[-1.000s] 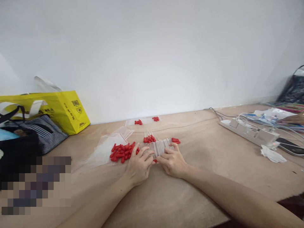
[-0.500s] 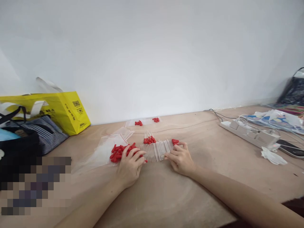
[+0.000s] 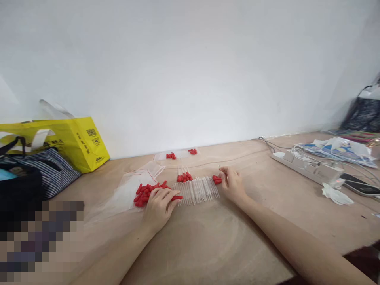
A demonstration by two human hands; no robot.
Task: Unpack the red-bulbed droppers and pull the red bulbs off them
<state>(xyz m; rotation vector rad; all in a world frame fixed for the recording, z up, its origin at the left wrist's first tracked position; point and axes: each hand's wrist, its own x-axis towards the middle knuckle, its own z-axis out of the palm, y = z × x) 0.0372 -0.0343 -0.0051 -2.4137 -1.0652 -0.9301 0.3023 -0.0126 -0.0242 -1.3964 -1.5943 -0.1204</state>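
Note:
My left hand (image 3: 158, 208) is closed, pinching a red rubber bulb (image 3: 178, 197) that points right from between thumb and forefinger. It rests against the pile of red rubber bulbs (image 3: 147, 192). To its right lies a row of clear glass tubes (image 3: 197, 191), side by side. My right hand (image 3: 233, 185) is closed just past the row's right end; a thin clear tip, apparently of a glass tube (image 3: 219, 166), shows above its fingertips. Beside these fingers are a few red bulbs (image 3: 216, 179). Behind the row, several droppers (image 3: 184, 177) lie with red bulbs toward me.
Clear zip bags (image 3: 130, 190) lie under and behind the bulb pile. Near the wall is a filled bag (image 3: 181, 153). A yellow bag (image 3: 89, 146) and a striped bag (image 3: 61, 174) stand left. A power strip (image 3: 303, 168), crumpled tissue (image 3: 337, 194) and phone (image 3: 360, 185) lie right.
My right hand has moved from the right end of the tube row up and to the right, with a thin clear tip now above its fingers. The bulb in my left hand shows more clearly.

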